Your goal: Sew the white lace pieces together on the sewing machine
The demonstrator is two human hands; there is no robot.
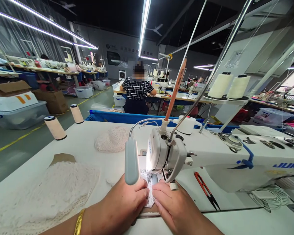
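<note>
A strip of white lace fabric (150, 198) lies under the needle area of a white sewing machine (159, 150). My left hand (123, 202) has its fingers closed at the strip's left edge, just below the grey lamp head (131, 161). Against the right edge of the strip, my right hand (173, 202) pinches the fabric close to the presser foot. Part of the strip is hidden by the fingers and the machine head. A large heap of white lace (63, 186) covers the table's left side, and a smaller lace piece (112, 139) lies behind it.
Red thread snips (205, 189) lie right of my right hand. Two thread cones, one (55, 128) nearer than the other (76, 114), stand at the back left edge. Coiled white cable (269, 196) is at the right. A person in a patterned shirt (138, 89) sits ahead.
</note>
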